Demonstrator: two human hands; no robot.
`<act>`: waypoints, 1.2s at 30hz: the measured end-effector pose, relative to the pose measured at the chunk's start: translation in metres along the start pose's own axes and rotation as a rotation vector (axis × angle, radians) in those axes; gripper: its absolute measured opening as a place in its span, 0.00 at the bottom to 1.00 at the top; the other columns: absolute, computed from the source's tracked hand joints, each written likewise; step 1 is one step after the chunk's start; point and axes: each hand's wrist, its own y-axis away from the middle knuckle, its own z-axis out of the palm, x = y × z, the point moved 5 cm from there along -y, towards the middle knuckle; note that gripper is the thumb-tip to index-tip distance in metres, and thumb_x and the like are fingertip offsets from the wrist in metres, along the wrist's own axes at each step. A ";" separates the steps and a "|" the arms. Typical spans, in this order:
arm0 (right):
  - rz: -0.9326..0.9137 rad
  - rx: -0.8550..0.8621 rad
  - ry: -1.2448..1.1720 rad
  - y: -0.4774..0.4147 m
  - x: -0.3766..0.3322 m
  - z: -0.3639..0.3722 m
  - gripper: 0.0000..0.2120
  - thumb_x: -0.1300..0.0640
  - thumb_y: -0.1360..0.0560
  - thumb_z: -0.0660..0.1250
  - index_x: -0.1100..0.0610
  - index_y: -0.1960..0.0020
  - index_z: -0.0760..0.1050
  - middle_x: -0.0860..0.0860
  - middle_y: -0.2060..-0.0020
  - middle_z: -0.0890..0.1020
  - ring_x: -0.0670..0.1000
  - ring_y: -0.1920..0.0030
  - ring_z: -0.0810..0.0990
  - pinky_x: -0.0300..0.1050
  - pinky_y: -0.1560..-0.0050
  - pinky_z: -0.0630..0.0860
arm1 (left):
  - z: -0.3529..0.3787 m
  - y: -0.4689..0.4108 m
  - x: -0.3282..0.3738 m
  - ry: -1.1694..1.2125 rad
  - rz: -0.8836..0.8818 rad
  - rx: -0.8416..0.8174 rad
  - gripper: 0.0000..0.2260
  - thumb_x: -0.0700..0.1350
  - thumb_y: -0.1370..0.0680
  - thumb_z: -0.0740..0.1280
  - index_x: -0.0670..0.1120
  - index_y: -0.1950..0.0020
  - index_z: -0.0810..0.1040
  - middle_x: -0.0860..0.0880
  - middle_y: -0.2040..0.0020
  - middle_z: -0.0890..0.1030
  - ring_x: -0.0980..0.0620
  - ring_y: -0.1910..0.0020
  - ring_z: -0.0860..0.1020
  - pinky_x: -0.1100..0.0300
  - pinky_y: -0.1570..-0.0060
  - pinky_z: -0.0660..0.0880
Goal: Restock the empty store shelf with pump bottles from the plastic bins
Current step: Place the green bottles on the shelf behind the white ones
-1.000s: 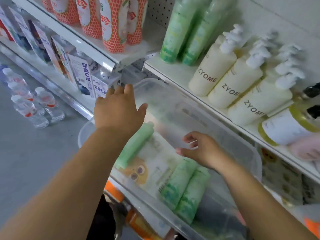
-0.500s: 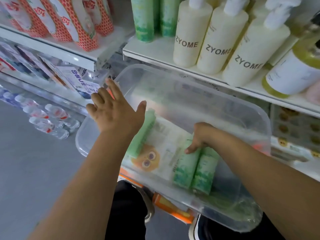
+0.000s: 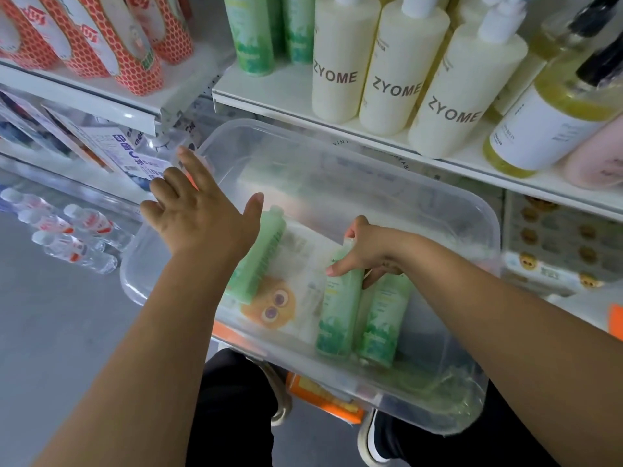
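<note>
Tightening from a touch, right grip [image 3: 367,251] now grasps a green bottle [image 3: 337,315] (left grip [image 3: 202,217] stays released).

The white shelf [image 3: 256,96] carries upright green bottles [image 3: 251,35] at its left end. Next to them stand 3 cream ZYOME pump bottles [image 3: 394,72] in the front row with more behind, then a yellow bottle [image 3: 539,129] with a white label and a pink bottle [image 3: 596,156] at the right edge. The neighbouring shelf [image 3: 101,96] to the left holds orange honeycomb-patterned packs [image 3: 135,55], clear water bottles [image 3: 77,244] lie on the grey floor [image 3: 50,332], and 3 lying green bottles [image 3: 337,308] rest in the clear plastic bin [image 3: 438,203].
</note>
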 end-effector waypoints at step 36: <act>-0.835 0.743 0.111 0.153 -0.220 -0.107 0.30 0.49 0.38 0.85 0.49 0.38 0.79 0.46 0.43 0.79 0.43 0.46 0.77 0.40 0.46 0.79 | -0.026 -0.022 -0.040 0.549 -0.044 0.029 0.16 0.46 0.16 0.53 0.36 0.43 0.74 0.36 0.45 0.75 0.36 0.45 0.71 0.45 0.52 0.69</act>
